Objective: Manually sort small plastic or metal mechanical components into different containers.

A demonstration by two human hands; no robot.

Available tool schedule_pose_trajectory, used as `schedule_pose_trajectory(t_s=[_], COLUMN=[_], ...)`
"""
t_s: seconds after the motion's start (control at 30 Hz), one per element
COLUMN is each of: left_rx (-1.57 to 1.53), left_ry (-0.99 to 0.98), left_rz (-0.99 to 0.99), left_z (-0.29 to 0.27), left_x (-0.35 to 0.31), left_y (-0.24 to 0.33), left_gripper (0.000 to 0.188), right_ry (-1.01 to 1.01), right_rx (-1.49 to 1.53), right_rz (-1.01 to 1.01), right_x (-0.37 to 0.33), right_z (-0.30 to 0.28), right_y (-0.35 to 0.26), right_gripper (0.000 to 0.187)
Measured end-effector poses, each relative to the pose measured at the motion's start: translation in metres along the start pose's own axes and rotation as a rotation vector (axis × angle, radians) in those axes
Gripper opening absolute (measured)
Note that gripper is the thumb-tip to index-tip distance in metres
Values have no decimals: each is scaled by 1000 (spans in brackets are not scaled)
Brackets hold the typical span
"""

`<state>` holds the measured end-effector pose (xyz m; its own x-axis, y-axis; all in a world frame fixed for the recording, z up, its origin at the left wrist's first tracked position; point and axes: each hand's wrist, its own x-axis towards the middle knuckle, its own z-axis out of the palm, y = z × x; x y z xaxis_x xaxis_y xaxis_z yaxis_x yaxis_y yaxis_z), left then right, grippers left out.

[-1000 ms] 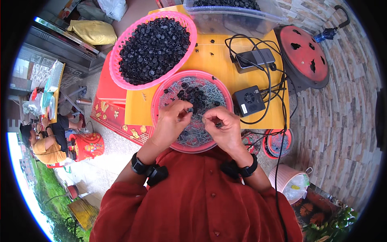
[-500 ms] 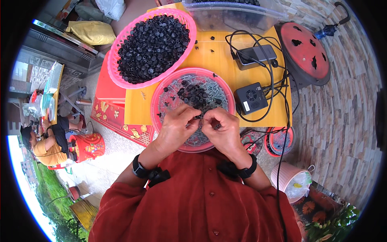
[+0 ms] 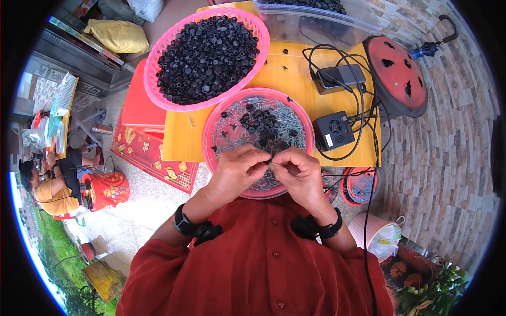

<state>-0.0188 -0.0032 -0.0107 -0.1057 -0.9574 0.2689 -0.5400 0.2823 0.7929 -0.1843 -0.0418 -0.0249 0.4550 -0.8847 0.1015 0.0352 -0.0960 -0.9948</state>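
Over the near side of a round pink tub, my two hands meet fingertip to fingertip. My left hand is closed in a pinch on a small black plastic cap, mostly hidden by the fingers. My right hand pinches from the other side, against the same spot; whatever is between its own fingertips is too small to make out. Below them, the tub holds many loose silver screws and a heap of black plastic caps, the heap lying beyond my fingers.
A pink basket full of black caps stands at the far left, touching the tub. Two black boxes with tangled cables lie right on the yellow table. A clear bin stands behind. Another person sits far left.
My fingertips have drawn together into a closer pinch, the right hand's fingers straightening. The whole view has shifted slightly, so the tub and table appear a little further right.
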Motion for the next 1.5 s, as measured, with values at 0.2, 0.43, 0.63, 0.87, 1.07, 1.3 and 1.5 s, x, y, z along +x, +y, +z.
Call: schedule_pose_trajectory(t_s=[0.2, 0.43, 0.63, 0.87, 1.07, 1.3, 1.5], left_rx=[-98, -263, -363, 279, 176, -14, -27], left_ry=[-70, 2, -9, 66, 103, 127, 144], left_rz=[-49, -26, -184, -112, -82, -41, -37], left_z=[0, 4, 3, 7, 9, 6, 6], left_x=[-7, 0, 10, 14, 16, 20, 18], left_y=[-3, -12, -11, -28, -22, -7, -5], left_gripper=[21, 25, 37, 29, 26, 28, 28], right_ry=[-34, -162, -110, 121, 215, 229, 258], right_rx=[100, 767, 986, 701, 434, 224, -158], right_rz=[42, 503, 561, 348, 200, 44, -181], right_x=[-7, -6, -1, 1, -1, 1, 4], right_z=[-5, -9, -13, -11, -4, 5, 6], right_y=[2, 10, 16, 11, 12, 4, 3], right_gripper=[10, 21, 18, 17, 18, 18, 19])
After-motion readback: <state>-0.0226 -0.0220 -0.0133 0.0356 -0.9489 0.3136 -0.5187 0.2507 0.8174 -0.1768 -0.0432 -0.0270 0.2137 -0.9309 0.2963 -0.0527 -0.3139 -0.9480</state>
